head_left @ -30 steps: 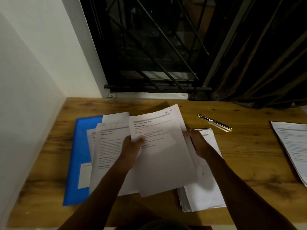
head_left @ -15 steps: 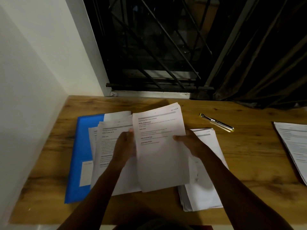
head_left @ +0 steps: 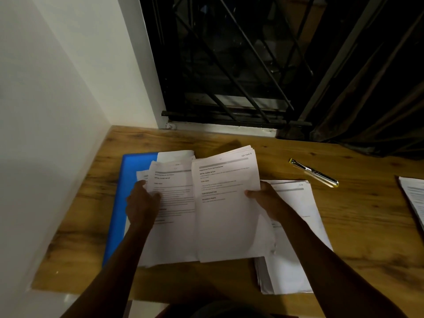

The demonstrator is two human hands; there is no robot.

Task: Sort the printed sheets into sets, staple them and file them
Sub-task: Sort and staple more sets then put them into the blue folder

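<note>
My right hand (head_left: 263,198) pinches the right edge of a thin set of printed sheets (head_left: 229,216), held just above the desk. My left hand (head_left: 141,203) lies on another set of sheets (head_left: 172,226) that rests on a blue folder (head_left: 128,177) at the left; its thumb sits over the top sheet's left edge. A thicker pile of sheets (head_left: 296,249) lies on the desk under my right forearm. A small metal stapler with yellow ends (head_left: 314,172) lies beyond it, to the right.
The wooden desk (head_left: 367,226) meets a white wall on the left and a barred dark window at the back. More printed sheets (head_left: 413,198) lie at the right edge. A dark curtain hangs at the back right.
My left hand let go of the held set and moved left onto the sheets over the folder. The right hand keeps the set and has lowered it slightly.
</note>
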